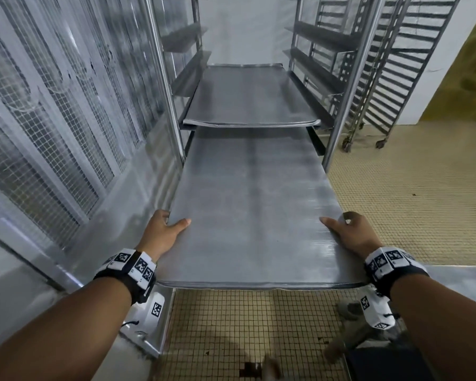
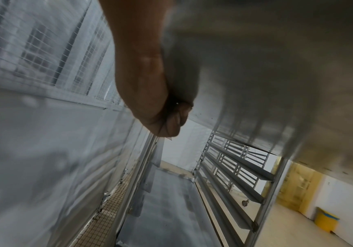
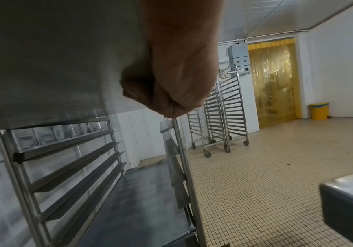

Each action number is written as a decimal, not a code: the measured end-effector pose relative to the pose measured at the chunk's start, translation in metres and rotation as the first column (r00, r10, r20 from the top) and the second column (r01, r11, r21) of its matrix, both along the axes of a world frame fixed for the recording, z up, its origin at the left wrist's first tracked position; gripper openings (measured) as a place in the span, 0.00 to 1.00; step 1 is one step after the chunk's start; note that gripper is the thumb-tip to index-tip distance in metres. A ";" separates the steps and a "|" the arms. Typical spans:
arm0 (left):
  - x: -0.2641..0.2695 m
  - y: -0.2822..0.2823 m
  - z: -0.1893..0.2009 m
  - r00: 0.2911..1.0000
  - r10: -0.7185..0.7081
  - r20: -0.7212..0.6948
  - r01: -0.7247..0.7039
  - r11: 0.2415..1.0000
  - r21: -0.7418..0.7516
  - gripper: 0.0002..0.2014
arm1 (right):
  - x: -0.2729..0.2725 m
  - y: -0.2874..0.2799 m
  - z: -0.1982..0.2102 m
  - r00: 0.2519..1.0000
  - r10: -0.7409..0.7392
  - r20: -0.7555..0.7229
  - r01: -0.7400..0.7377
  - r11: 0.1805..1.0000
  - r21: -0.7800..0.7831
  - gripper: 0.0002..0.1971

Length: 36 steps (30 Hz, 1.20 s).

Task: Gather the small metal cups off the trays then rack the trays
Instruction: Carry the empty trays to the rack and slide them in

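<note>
The cups look already gathered: none show on the tray, so the racking step is in hand. The tray's far end, at 12 o'clock, sits between the posts of the rack, just under 1 tray already racked. The next move likely calls for a level, straight push along the side rails. The left hand grips the tray's near edge at 9 o'clock, thumb on top, fingers curled beneath. The right hand grips likewise at 3 o'clock.
</note>
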State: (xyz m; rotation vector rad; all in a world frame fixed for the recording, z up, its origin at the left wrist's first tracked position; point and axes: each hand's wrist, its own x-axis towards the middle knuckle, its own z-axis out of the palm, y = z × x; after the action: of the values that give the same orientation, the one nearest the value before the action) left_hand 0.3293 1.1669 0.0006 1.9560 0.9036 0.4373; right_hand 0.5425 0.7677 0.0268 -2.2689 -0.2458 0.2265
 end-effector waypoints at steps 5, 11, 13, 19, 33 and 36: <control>0.041 0.018 0.001 1.000 0.005 0.017 -0.005 1.000 -0.018 0.32 | 0.044 0.019 0.001 1.000 0.008 -0.009 -0.008 1.000 -0.018 0.24; 0.092 0.034 0.003 0.999 0.007 0.041 -0.007 1.000 0.001 0.25 | 0.098 0.041 -0.001 1.000 0.004 -0.017 -0.004 1.000 0.012 0.25; 0.110 0.038 0.004 0.998 0.018 0.065 -0.017 1.000 -0.017 0.21 | 0.118 0.049 -0.002 0.999 -0.015 -0.034 0.016 1.000 0.009 0.27; 0.151 0.066 0.011 0.995 -0.056 0.078 0.057 0.998 -0.017 0.18 | 0.171 0.067 0.002 1.000 0.016 -0.017 -0.016 1.000 -0.025 0.29; 0.150 0.053 0.050 0.959 -0.053 -0.277 0.172 0.888 0.427 0.36 | 0.165 0.071 0.029 0.987 0.159 0.020 -0.144 0.936 -0.320 0.39; 0.142 0.024 0.062 0.907 -0.211 -0.364 0.368 0.818 0.442 0.38 | 0.134 0.078 0.044 0.956 0.258 0.137 -0.181 0.891 -0.416 0.37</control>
State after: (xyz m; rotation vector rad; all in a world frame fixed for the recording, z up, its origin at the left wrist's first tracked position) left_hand 0.4714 1.1906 0.0629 2.6554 0.6884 0.2026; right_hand 0.6764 0.8461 0.0710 -2.6735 -0.6101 0.1912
